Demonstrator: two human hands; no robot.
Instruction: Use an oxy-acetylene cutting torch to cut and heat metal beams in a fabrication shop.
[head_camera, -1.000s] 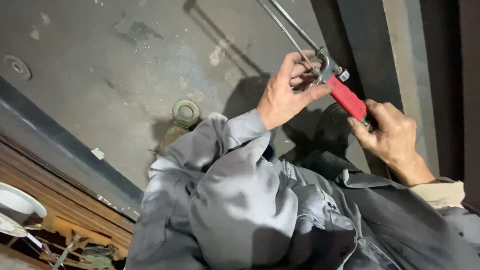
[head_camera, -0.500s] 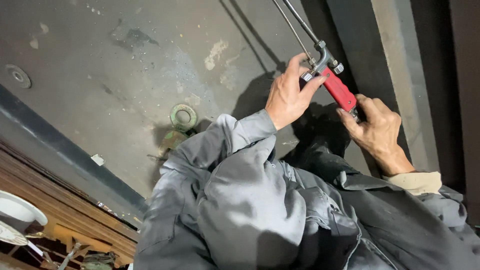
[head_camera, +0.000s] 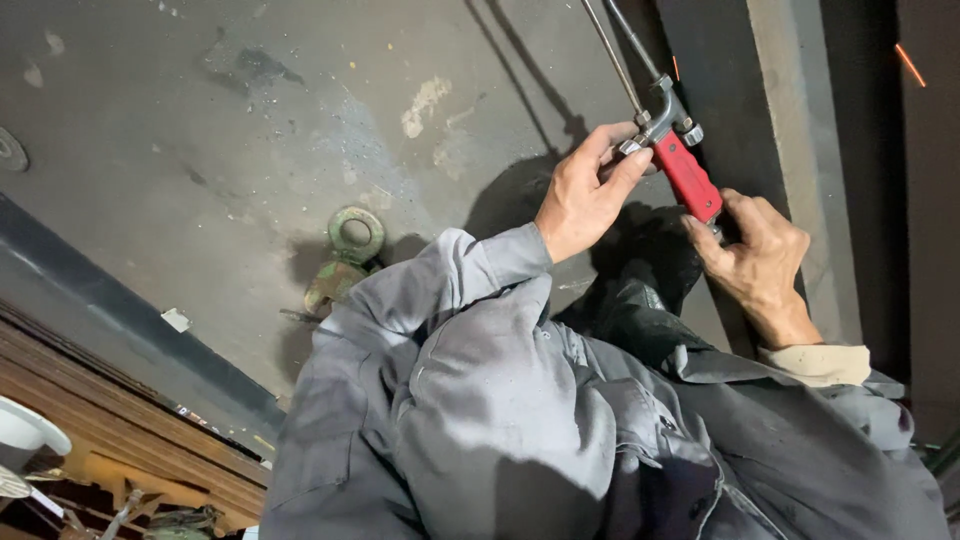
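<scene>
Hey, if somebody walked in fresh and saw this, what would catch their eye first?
Most likely the red-handled torch at upper right, the one bright colour against the dark metal plate. The left hand pinches the metal fitting at its head, and the right hand grips the lower end of the handle. After that, the rusty green ring lying on the plate, just left of the grey sleeve.

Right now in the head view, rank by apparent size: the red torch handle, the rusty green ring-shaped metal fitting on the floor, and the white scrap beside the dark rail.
1. Red torch handle and rusty green ring-shaped metal fitting: look alike; the handle is nearer, so unsure.
2. White scrap: clearly smallest.
</scene>
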